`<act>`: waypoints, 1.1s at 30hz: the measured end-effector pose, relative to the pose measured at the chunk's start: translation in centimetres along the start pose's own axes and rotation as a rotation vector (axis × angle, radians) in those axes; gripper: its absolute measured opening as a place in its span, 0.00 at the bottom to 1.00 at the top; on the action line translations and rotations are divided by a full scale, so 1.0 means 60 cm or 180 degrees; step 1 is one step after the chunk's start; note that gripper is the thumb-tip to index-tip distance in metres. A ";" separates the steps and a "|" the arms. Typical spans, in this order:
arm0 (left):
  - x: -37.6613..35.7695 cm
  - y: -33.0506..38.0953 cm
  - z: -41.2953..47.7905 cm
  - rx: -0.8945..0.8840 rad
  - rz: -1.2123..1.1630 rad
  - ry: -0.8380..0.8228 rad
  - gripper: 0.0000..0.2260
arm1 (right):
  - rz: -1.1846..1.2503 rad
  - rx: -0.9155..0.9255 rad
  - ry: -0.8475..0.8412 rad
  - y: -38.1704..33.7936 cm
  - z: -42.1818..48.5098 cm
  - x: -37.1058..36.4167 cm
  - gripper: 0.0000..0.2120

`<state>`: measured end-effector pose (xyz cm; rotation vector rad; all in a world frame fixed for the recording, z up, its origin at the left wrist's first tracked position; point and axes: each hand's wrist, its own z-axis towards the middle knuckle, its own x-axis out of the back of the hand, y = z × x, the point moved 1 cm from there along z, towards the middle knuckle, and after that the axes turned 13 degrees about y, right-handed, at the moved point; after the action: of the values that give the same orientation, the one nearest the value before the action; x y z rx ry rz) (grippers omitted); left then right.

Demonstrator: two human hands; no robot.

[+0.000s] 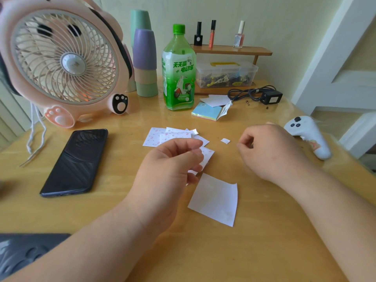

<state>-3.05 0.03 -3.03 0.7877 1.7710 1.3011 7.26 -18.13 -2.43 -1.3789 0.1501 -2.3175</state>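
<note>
The small white paper piece printed with tiny red cherries (208,157) is near the middle of the wooden table (254,251). The left hand (168,165) pinches it, with thumb and curled fingers closed over its left part. Its free corner juts out to the right, toward the right hand (272,153). That hand hangs just to the right of the piece with its fingers curled in and thumb and forefinger tips nearly meeting; I cannot tell whether they hold anything.

A tiny white paper scrap (225,141) lies between the two hands, a little toward the far edge and nearer the right fingertips. So the exposed corner points at the right hand, which would probably need only a short leftward reach to take it.

A loose heap of cherry-printed pieces (156,137) lies just beyond the left hand. A plain white paper square (215,200) lies toward the near edge, a black phone (75,161) toward the left edge and a white game controller (309,135) by the right edge.
</note>
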 end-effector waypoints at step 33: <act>0.007 0.005 -0.004 -0.1332 0.1948 -0.0496 0.21 | 0.2279 -0.0049 -0.1127 -0.049 -0.064 0.037 0.29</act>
<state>-3.44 0.34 -2.82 1.1924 1.1017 1.8650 2.14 -16.91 -1.64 -1.4180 0.4648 -1.4735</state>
